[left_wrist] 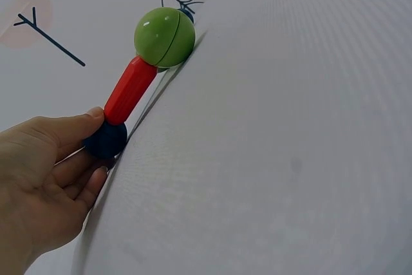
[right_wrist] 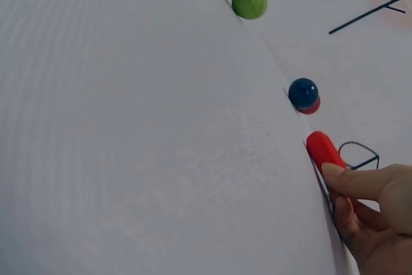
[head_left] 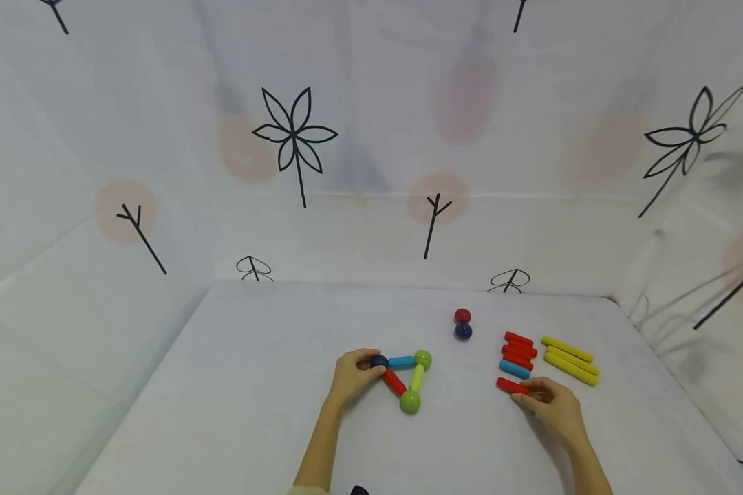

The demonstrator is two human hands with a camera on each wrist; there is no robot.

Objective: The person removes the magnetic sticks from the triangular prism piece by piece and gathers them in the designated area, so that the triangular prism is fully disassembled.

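Observation:
My left hand (head_left: pixel 351 375) grips a dark blue ball (left_wrist: pixel 107 140) at one corner of a flat triangle of balls and sticks. From that ball a red stick (left_wrist: pixel 131 90) runs to a green ball (head_left: pixel 411 401), and a blue stick (head_left: pixel 401 361) to another green ball (head_left: pixel 423 358). A yellow-green stick (head_left: pixel 417 377) joins the two green balls. On the right, my right hand (head_left: pixel 555 408) pinches one end of a loose red stick (head_left: pixel 511 386) between thumb and fingers. In the right wrist view its other end points away from the hand.
Beyond the right hand lie several red sticks (head_left: pixel 519 351) and a blue stick (head_left: pixel 514 370) in a stack-like row. Yellow sticks (head_left: pixel 572 360) lie to their right. A red ball (head_left: pixel 462 315) and a dark blue ball (head_left: pixel 463 331) sit farther back on the white table (head_left: pixel 254 412).

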